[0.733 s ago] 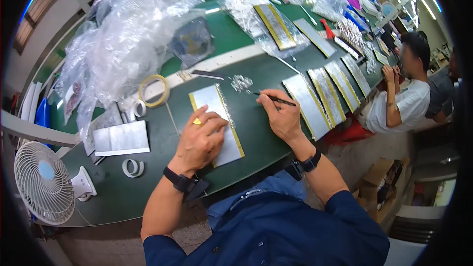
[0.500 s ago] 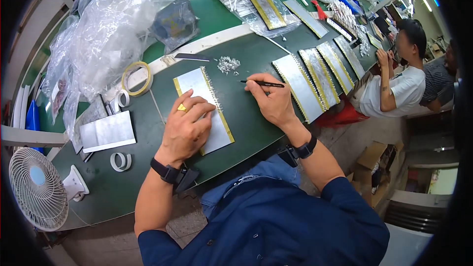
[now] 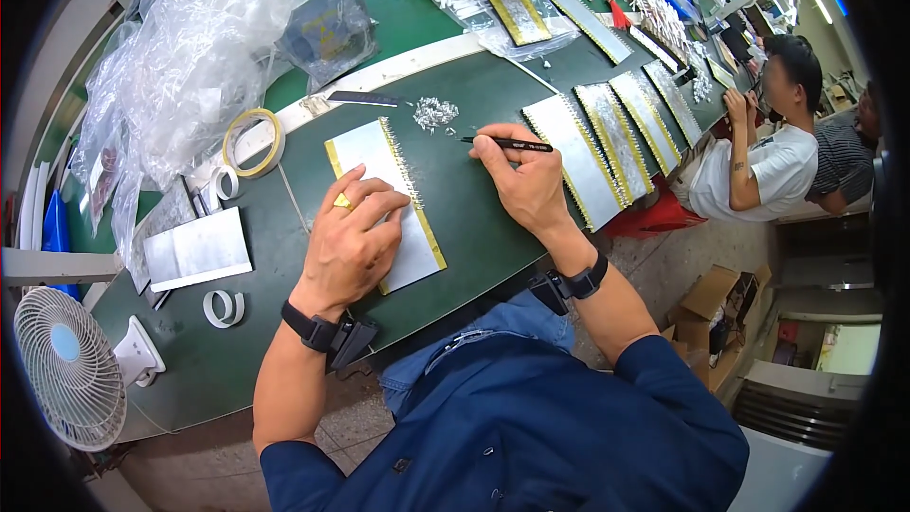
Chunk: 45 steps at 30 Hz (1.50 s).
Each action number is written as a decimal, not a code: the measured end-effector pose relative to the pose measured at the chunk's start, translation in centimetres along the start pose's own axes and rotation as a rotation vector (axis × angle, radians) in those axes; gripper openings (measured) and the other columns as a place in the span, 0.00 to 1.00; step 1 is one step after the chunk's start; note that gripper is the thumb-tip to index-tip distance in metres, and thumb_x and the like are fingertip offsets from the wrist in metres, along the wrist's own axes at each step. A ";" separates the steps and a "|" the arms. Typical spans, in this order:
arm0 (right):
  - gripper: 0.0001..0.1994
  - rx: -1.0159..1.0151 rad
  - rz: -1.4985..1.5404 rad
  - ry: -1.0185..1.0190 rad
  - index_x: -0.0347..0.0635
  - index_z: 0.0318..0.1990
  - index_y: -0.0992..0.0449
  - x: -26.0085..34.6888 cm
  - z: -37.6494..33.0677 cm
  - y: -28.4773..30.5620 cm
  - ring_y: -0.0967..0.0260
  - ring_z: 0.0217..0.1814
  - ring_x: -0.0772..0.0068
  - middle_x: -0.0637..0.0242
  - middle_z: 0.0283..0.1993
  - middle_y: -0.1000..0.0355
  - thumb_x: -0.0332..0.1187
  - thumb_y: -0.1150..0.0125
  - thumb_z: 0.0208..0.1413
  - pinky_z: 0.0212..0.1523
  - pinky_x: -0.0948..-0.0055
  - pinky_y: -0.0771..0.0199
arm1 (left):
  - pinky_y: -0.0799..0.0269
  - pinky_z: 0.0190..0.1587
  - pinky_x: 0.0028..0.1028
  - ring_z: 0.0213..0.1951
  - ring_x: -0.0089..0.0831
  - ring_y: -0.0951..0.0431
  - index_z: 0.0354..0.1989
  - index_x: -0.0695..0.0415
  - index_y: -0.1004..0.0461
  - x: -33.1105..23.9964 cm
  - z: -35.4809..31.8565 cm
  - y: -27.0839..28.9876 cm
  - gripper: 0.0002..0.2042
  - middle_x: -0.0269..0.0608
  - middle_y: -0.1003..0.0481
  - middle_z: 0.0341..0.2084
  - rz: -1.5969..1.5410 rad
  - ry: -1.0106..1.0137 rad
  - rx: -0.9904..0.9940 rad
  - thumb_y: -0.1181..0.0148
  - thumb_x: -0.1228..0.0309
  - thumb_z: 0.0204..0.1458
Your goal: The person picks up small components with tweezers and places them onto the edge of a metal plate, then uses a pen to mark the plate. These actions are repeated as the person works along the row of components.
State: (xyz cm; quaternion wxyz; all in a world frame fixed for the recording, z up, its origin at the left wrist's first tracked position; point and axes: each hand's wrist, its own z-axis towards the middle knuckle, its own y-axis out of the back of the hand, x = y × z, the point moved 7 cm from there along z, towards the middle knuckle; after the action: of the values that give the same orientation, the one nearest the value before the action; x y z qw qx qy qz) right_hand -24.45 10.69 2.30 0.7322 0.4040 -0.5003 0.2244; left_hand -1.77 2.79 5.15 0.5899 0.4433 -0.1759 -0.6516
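Note:
My left hand lies over a pale metal plate with yellow tape along its long edges, its bent fingers holding the plate down. A scrap of yellow tape wraps one finger. Tiny metal pieces line the plate's right edge, partly hidden below my fingertips. Black tweezers are pinched in my right hand, right of the plate. They point left, their tips just below a small heap of tiny silvery pieces. I cannot make out anything between the tips.
Several finished-looking taped plates stand in a row at right. Left are tape rolls, a bare metal sheet and a white fan. Plastic bags cover the back left. A co-worker sits at the far right.
The view has shifted slightly, moving the table things a little left. My right hand stays near the heap with the tweezers; my left hand remains on the plate.

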 end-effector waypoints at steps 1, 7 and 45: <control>0.12 -0.010 -0.006 -0.007 0.31 0.52 0.15 0.2 0.3 -0.1 0.15 0.42 0.78 0.61 0.39 0.12 0.34 0.30 0.73 0.44 0.78 0.18 | 0.28 0.74 0.50 0.53 0.36 0.17 0.32 0.58 0.18 0.0 0.0 0.0 0.03 0.33 0.16 0.45 0.000 0.000 0.000 0.31 0.81 0.52; 0.13 -0.048 -0.061 0.023 0.31 0.52 0.15 0.7 1.3 -1.0 0.15 0.38 0.80 0.58 0.36 0.11 0.34 0.29 0.72 0.40 0.79 0.20 | 0.28 0.74 0.50 0.53 0.36 0.17 0.32 0.58 0.18 0.2 0.1 0.1 0.03 0.34 0.16 0.45 0.005 0.008 -0.001 0.31 0.81 0.52; 0.06 0.406 0.040 0.333 0.33 0.47 0.13 2.2 -3.6 -1.8 0.21 0.34 0.77 0.59 0.43 0.14 0.22 0.26 0.64 0.34 0.78 0.23 | 0.26 0.72 0.51 0.51 0.35 0.15 0.21 0.58 0.21 -0.4 0.3 0.0 0.09 0.32 0.15 0.42 -0.007 -0.068 0.041 0.30 0.83 0.50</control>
State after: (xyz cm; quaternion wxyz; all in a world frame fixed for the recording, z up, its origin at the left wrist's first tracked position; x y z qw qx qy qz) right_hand -20.27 12.45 3.03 0.7038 0.4901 -0.3254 0.3982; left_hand -2.05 3.11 5.44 0.5720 0.4334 -0.2077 -0.6648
